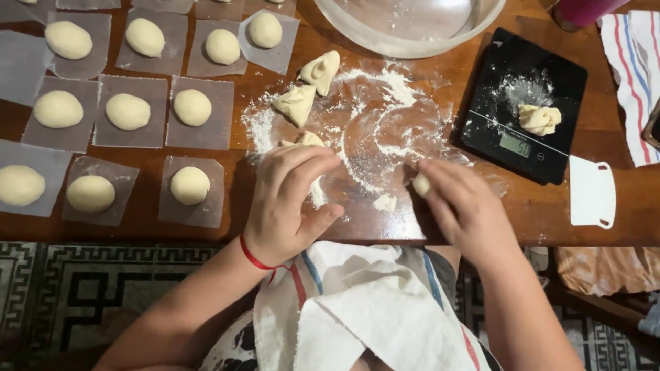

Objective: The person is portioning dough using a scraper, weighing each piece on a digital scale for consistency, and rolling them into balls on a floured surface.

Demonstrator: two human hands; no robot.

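A wooden surface (206, 233) was seen dusted with flour (371, 130), rows of smooth dough balls (128, 111) laid on paper squares at the left and a black scale (495, 89) with a lump of dough set at the right. The left hand (289, 203) was cupped, fingers curled down, over a dough piece (306, 139) on the floured patch. A small dough bit (421, 184) was pinched in the right hand (464, 206) just beside it.

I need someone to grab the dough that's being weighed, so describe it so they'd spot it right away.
Find the black kitchen scale at the right of the wooden table. The dough piece sits on its floured top. Unlike the smooth dough balls on paper squares at the left, it is rough and folded.
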